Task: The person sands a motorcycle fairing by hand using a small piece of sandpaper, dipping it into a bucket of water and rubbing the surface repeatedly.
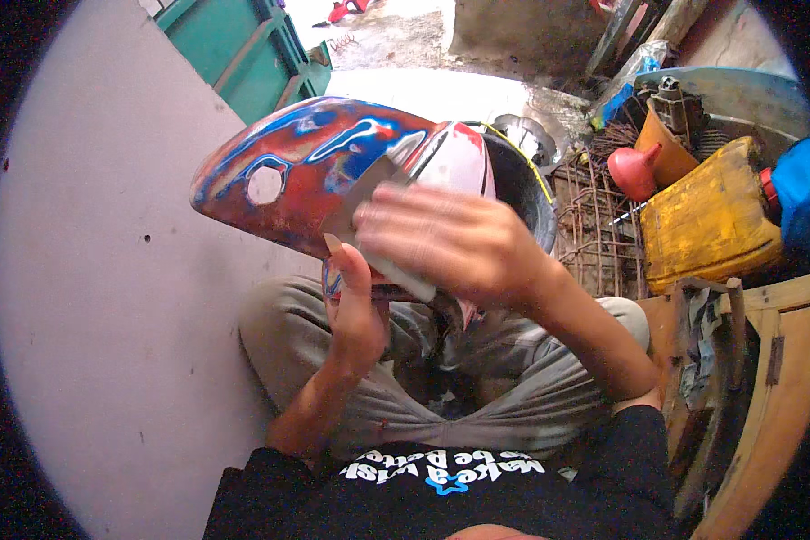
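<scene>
A curved vehicle body panel [301,202], patched in rusty red, blue and white with a round hole near its left tip, is held above my lap. My left hand [355,306] grips its lower edge, thumb up and fingers partly hidden behind it. A grey sheet that looks like sandpaper [366,191] lies against the panel's surface. My right hand [454,238] presses this sheet with fingers held together, slightly blurred by motion. The panel's right part is pale pinkish white, partly covered by my right hand.
Behind the panel's right end stands a dark round tub [524,180]. To the right are a rusty wire grid [594,225], a red funnel [634,171], a yellow jerrycan [706,220] and wooden furniture [774,351]. A pale wall [108,270] borders the left, with a green door [234,45] beyond.
</scene>
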`<action>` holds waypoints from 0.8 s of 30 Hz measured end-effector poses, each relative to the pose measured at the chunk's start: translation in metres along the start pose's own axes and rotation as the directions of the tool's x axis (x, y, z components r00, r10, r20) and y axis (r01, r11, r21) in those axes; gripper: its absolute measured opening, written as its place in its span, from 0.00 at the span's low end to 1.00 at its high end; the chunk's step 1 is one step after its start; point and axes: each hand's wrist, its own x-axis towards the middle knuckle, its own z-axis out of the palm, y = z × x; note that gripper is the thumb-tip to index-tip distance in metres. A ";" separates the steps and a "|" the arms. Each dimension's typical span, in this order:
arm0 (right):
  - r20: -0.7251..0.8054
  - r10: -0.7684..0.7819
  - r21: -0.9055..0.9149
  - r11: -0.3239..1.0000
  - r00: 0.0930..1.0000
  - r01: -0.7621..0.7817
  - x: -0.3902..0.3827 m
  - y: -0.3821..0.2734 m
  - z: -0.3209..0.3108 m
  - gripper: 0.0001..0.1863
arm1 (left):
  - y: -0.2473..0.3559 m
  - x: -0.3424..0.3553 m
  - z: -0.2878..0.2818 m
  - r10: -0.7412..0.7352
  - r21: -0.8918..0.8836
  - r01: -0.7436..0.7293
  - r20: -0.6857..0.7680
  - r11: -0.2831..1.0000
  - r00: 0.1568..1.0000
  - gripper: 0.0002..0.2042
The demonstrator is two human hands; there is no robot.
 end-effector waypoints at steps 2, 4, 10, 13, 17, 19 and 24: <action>-0.046 0.091 -0.008 0.996 0.995 -0.091 -0.008 0.015 -0.005 0.20 | 0.012 -0.004 0.022 -0.026 0.048 0.027 -0.018 0.998 1.000 0.36; -0.116 0.337 -0.079 0.935 0.934 -0.347 -0.017 0.044 -0.010 0.19 | 0.013 -0.001 0.031 -0.014 0.138 0.032 -0.129 0.990 0.992 0.29; -0.049 0.013 -0.019 1.000 0.999 -0.014 -0.003 -0.002 -0.006 0.18 | 0.009 -0.002 0.007 -0.091 0.025 0.089 0.071 0.996 0.993 0.26; -0.077 0.474 -0.054 0.877 0.877 -0.478 -0.025 0.047 -0.016 0.21 | 0.000 0.001 0.015 -0.092 -0.024 0.091 -0.012 0.996 0.996 0.26; 0.033 -0.004 0.001 1.000 0.999 0.004 -0.002 -0.011 -0.007 0.19 | 0.009 -0.002 0.010 -0.026 -0.009 0.027 0.118 1.000 0.993 0.26; -0.007 0.082 -0.050 0.995 0.997 -0.082 -0.018 0.012 -0.007 0.18 | 0.006 -0.001 0.008 -0.139 0.031 0.137 0.080 0.990 0.987 0.27; -0.071 0.162 -0.111 0.979 0.984 -0.170 -0.022 0.024 0.000 0.18 | 0.010 0.002 0.014 -0.100 -0.008 0.101 0.067 0.995 0.993 0.26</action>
